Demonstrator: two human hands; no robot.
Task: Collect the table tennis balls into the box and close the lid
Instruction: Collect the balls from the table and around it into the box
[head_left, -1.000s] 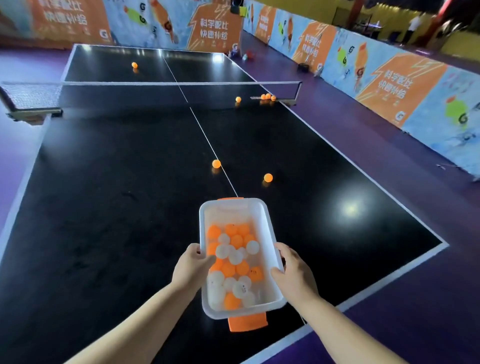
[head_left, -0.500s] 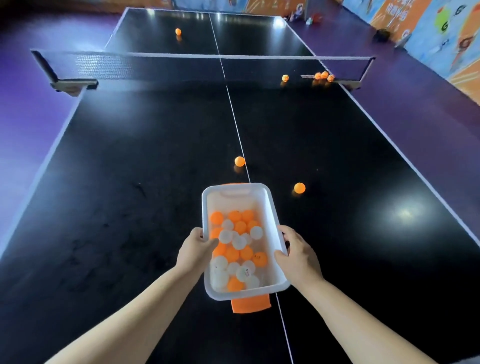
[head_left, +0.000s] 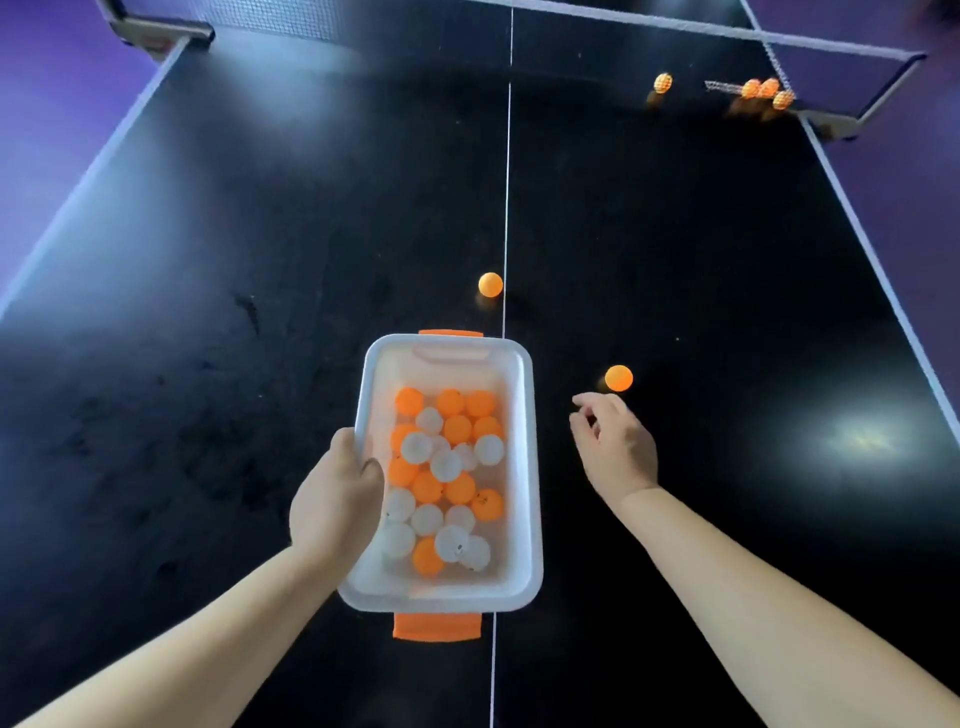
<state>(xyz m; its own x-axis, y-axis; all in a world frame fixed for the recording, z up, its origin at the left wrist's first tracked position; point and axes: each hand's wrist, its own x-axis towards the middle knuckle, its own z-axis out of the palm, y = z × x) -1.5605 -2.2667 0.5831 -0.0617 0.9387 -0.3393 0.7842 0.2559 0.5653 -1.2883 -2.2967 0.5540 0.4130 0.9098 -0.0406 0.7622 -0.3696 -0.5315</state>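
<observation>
The box (head_left: 525, 467) of balls (head_left: 447, 467) is at the near edge of the tabletop (head_left: 208, 260); your left hand (head_left: 335, 499) grips its left rim, and your right hand (head_left: 615, 447), relaxed and empty, is just beside an orange ball (head_left: 618, 378).

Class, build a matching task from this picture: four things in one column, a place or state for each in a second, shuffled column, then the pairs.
1 left hand
2 right hand
3 ball beyond the box
4 three-ball cluster

A at the net, far right
B grips the box rim
C just left of the white centre line
D empty, just short of an orange ball

Pairs: 1-B, 2-D, 3-C, 4-A
</observation>
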